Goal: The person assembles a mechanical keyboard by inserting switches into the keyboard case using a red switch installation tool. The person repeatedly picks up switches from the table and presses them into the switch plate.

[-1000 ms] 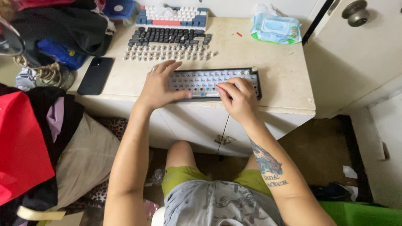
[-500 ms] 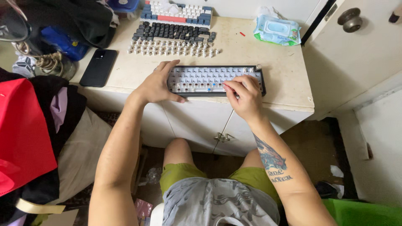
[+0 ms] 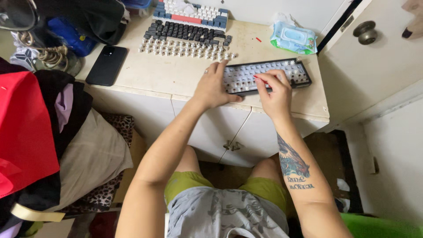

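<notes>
Here, with the bare keyboard frame (image 3: pixel 266 76) steadied at the cabinet top's (image 3: pixel 167 75) front edge by the flat, open left hand (image 3: pixel 214 86), sockets could be bent if the right hand (image 3: pixel 274 90), pinched on something unseen, is pressed askew.

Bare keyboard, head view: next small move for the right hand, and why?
Probably press what the right hand pinches straight down into the bare keyboard. Its fingertips sit on the plate's middle rows, while the left hand lies flat over the board's left end, bracing it on the cabinet top. What is pinched is too small to tell; rows of loose switches lie behind.
</notes>
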